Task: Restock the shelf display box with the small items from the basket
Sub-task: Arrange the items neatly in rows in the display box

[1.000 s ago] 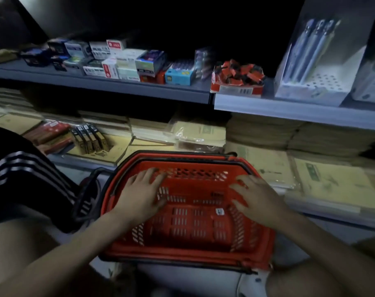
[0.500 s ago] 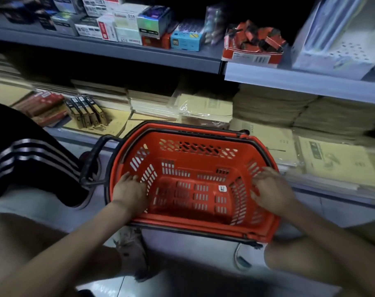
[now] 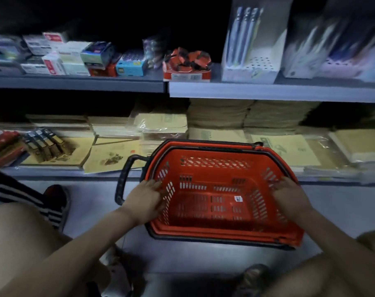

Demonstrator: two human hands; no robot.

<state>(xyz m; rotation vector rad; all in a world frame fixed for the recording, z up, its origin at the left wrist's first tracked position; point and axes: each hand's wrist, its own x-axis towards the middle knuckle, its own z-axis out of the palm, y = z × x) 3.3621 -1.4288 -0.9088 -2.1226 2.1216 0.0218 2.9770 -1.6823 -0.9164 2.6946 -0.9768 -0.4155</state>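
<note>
A red plastic shopping basket (image 3: 220,229) sits low in front of me, tilted toward me. Inside it I see only a small white sticker (image 3: 238,198). My left hand (image 3: 147,199) grips its left wall and rim. My right hand (image 3: 290,197) holds the right wall. A red display box (image 3: 186,76) heaped with small red-and-black packets (image 3: 187,60) stands on the upper shelf, above and slightly left of the basket.
Small boxes (image 3: 73,58) line the upper shelf on the left; pen display boxes (image 3: 249,46) stand on the right. Stacks of yellow notebooks (image 3: 285,150) fill the lower shelf behind the basket. A black handle (image 3: 124,179) juts from the basket's left. Another person's leg and shoe (image 3: 55,198) are at left.
My hands moved from inside the basket out to its two side walls and took hold. The basket shifted right and away from the lower shelf; the view rose to show more of the upper shelf.
</note>
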